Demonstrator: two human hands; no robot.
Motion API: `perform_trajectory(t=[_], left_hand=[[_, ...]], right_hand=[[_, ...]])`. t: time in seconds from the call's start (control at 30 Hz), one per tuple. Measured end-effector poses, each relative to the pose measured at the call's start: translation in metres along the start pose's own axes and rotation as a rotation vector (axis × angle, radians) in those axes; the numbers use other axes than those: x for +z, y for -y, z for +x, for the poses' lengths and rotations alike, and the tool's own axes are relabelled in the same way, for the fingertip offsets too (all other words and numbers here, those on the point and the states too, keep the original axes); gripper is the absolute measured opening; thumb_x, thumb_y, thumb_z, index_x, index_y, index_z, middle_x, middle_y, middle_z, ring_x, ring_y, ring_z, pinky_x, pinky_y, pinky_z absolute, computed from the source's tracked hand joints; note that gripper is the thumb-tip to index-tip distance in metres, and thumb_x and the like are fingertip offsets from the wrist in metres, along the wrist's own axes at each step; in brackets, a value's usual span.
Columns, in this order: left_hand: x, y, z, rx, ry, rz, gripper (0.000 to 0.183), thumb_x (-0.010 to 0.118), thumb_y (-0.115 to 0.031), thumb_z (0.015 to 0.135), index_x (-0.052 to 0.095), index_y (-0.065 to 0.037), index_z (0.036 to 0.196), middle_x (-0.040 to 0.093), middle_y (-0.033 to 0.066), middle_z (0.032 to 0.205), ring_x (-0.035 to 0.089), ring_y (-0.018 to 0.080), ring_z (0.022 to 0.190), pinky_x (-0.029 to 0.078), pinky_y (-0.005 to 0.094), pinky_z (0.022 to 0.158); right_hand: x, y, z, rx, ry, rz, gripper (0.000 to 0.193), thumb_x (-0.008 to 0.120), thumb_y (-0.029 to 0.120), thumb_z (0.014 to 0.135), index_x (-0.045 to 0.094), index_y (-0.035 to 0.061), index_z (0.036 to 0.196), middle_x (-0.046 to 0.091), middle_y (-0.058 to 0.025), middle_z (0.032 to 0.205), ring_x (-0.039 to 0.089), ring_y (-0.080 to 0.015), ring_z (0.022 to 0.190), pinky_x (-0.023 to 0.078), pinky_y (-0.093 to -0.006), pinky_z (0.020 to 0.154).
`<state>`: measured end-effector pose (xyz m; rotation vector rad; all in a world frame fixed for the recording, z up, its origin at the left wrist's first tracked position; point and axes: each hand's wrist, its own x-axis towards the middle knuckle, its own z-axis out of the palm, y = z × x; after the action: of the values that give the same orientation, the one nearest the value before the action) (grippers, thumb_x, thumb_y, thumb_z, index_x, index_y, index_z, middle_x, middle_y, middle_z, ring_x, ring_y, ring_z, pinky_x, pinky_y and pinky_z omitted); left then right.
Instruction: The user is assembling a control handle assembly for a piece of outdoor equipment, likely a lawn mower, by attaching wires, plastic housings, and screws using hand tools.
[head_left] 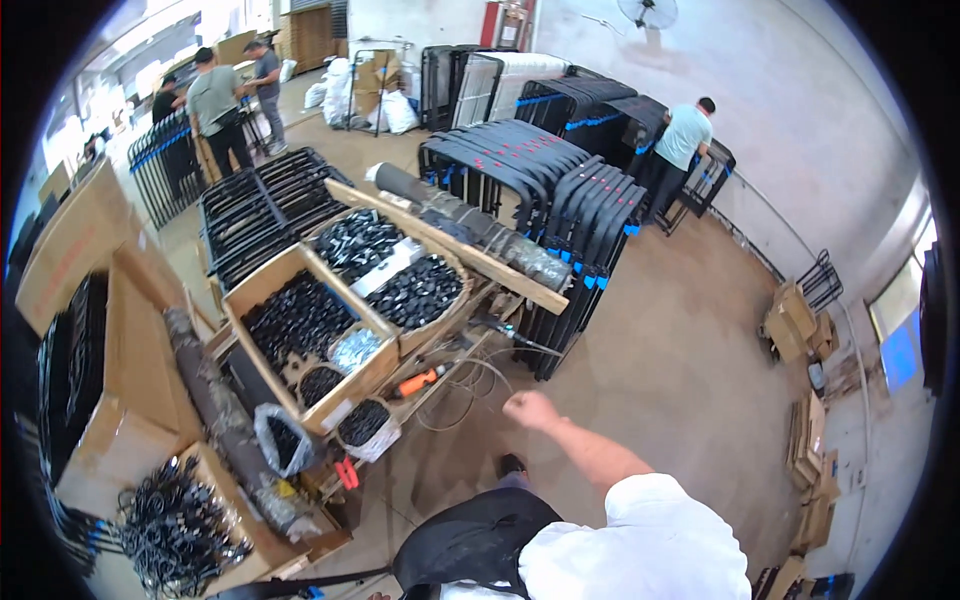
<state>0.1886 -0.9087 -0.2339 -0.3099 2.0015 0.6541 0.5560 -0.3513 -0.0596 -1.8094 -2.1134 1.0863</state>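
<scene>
My right hand is stretched out over the floor, its fingers curled closed. Whatever it may hold is hidden, and nothing sticks out of it. Thin looped cable hangs from the bench just left of it. At the lower edge, a sliver of skin is all that shows of my left hand; its fingers are cut off. Nearby on the bench lies an orange-handled power tool, beside an open cardboard box of small black parts. Red-handled pliers hang at the bench's near edge.
Black folded metal frames stand in a row ahead, one person bending beside them. More people work at the far left. A carton holds black cords at lower left. Flattened cardboard leans along the right wall.
</scene>
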Motion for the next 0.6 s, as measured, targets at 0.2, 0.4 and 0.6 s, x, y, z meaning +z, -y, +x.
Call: perform_trajectory(t=[0.2, 0.4, 0.6], left_hand=[[0.139, -0.116, -0.083, 0.107, -0.02, 0.177, 0.047, 0.058, -0.04, 0.108, 0.06, -0.005, 0.138, 0.067, 0.0155, 0.125, 0.06, 0.0291, 0.104, 0.051, 0.0417, 0.089], [0.249, -0.241, -0.201, 0.172, 0.013, 0.451, 0.058, 0.056, -0.045, 0.109, 0.05, -0.011, 0.155, 0.047, 0.0188, 0.16, 0.043, 0.0354, 0.148, 0.041, 0.0505, 0.12], [0.347, -0.321, -0.151, 0.846, 0.129, 0.374, 0.033, 0.06, -0.027, 0.108, 0.07, 0.003, 0.118, 0.076, 0.0123, 0.094, 0.067, 0.0121, 0.081, 0.055, 0.0275, 0.073]], right_hand=[[-0.247, -0.131, 0.175, -0.019, -0.852, 0.309, 0.034, 0.067, 0.036, 0.096, 0.076, 0.0044, 0.105, 0.078, -0.0166, 0.101, 0.075, -0.0304, 0.098, 0.057, -0.0418, 0.089], [-0.368, -0.148, 0.295, 0.079, -0.899, 0.444, 0.055, 0.06, 0.05, 0.102, 0.074, -0.0011, 0.115, 0.075, -0.0251, 0.113, 0.071, -0.0388, 0.111, 0.052, -0.045, 0.099], [-0.418, -0.169, 0.313, 0.02, -0.822, 0.584, 0.043, 0.062, 0.042, 0.103, 0.076, 0.0019, 0.098, 0.077, -0.0141, 0.09, 0.073, -0.0266, 0.087, 0.053, -0.0399, 0.082]])
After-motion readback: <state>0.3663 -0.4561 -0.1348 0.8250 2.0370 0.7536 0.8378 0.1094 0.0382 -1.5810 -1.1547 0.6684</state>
